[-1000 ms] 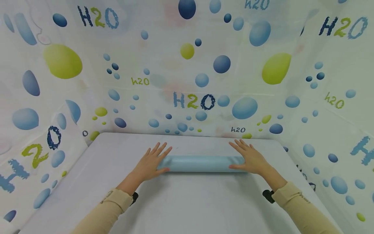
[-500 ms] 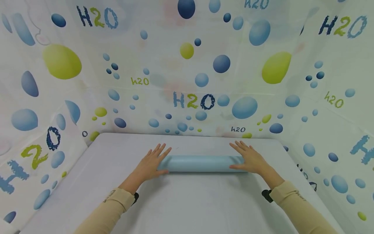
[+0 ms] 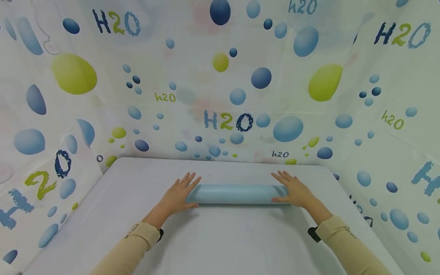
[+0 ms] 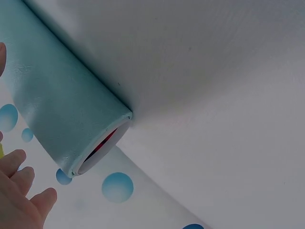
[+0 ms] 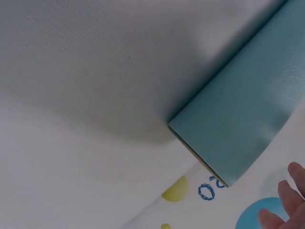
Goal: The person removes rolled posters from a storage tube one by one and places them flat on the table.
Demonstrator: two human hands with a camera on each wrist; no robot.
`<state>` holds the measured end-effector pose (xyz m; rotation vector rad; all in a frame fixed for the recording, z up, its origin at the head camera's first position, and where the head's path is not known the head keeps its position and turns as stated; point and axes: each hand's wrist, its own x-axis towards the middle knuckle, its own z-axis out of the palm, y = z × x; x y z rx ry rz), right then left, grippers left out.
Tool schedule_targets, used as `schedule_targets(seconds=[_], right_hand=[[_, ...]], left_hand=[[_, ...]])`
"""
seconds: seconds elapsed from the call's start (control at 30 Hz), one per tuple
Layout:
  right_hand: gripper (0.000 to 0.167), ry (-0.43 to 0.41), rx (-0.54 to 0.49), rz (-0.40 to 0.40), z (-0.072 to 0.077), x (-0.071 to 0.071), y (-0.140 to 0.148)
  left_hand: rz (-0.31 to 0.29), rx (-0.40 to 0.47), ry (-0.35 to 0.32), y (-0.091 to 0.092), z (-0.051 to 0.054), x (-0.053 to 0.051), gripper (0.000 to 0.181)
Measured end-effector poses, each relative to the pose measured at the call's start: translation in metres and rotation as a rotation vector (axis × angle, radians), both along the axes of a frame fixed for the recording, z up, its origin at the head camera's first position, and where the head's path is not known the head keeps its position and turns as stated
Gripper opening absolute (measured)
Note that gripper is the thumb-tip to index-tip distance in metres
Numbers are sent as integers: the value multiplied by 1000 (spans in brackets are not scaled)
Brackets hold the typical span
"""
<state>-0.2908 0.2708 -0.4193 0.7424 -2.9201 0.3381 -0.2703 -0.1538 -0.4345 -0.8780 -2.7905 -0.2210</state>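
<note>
A light blue roll lies crosswise on the white table. Its hollow end, with a white rim and something red and dark inside, shows in the left wrist view. Over the roll's left end is my left hand, fingers spread and fairly straight. My right hand is spread in the same way over the right end. In the wrist views, the left fingers and the right fingers appear apart from the blue surface. Whether a thumb touches the roll, I cannot tell.
The white table extends around the roll on all sides. Behind and beside it hangs a white curtain printed with blue and green drops and "H2O". Beige sleeves and dark wrist straps are on both arms.
Both hands have come down very slightly in the head view, toward the person. The roll stays in its place on the table, and the whole view has shifted a little.
</note>
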Motion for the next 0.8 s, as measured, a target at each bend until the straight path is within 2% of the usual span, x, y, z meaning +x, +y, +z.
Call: schedule_targets(seconds=[0.37,0.67,0.8], right_hand=[[91,-17,-22,-13,-10,-1,3],[89,-37,-34,-20,-17,-2,4],[88,-17,-42,-7,-20,-3,4]], left_hand=[[-9,30,-2,0,-8,-1,87],[2,39,-35,0,-13,-2,86],[6,44,-44,0,-14,-2,85]])
